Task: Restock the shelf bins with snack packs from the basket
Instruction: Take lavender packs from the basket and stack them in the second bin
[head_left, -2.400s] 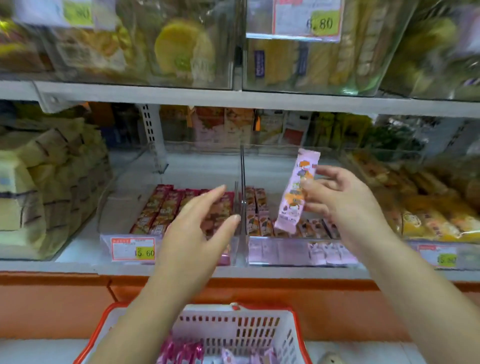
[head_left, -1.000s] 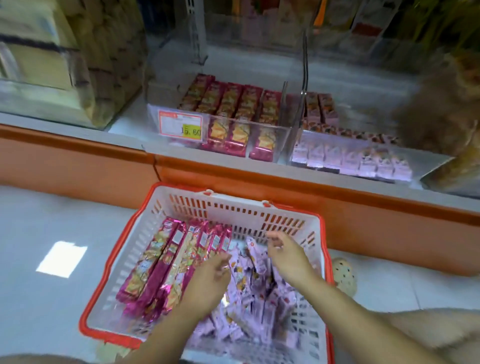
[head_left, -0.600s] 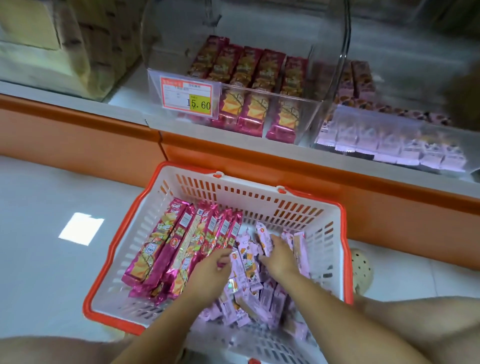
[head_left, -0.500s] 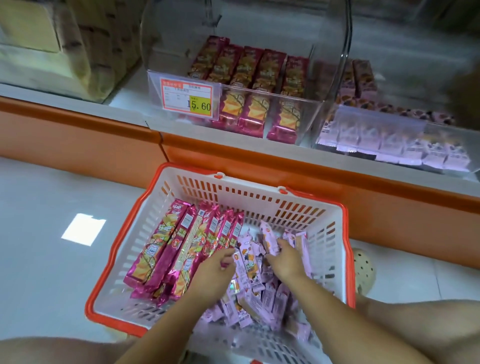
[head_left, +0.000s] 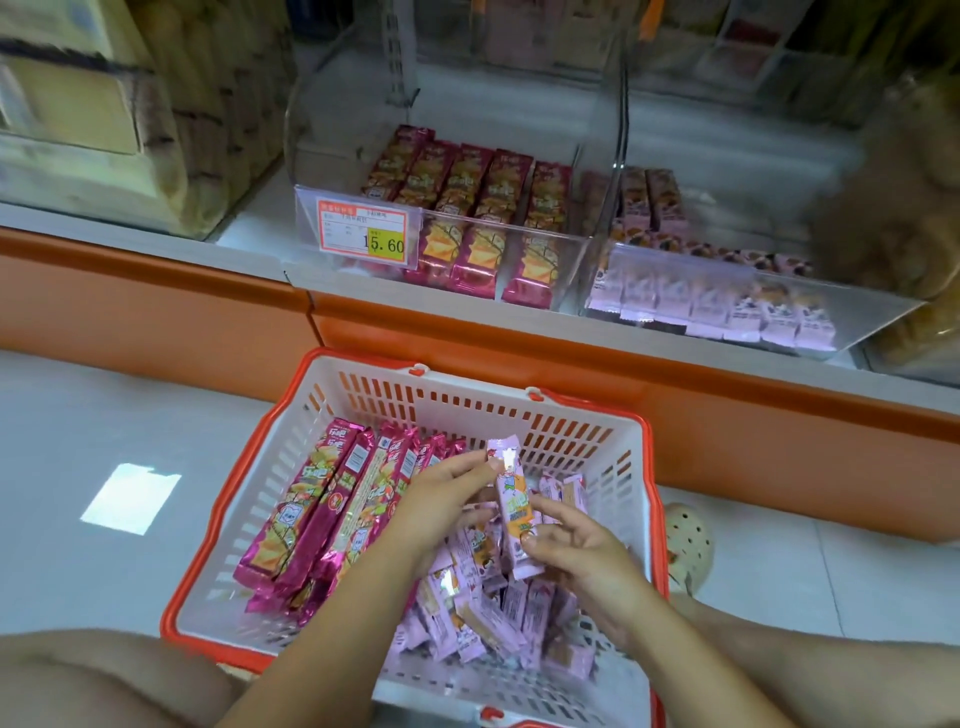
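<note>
Lifted from the basket's (head_left: 332, 410) right-side heap since a moment ago, one lilac snack pack (head_left: 511, 506) stands upright, pinched between left hand (head_left: 441, 499) and right hand (head_left: 576, 551), seemingly bound for the lilac-stocked shelf bin (head_left: 857, 306).

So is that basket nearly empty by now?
No. The basket still holds a row of magenta packs and a heap of lilac packs.

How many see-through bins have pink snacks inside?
2: the left bin, with the price tag, holds magenta packs; the right bin holds pale pink packs.
</note>
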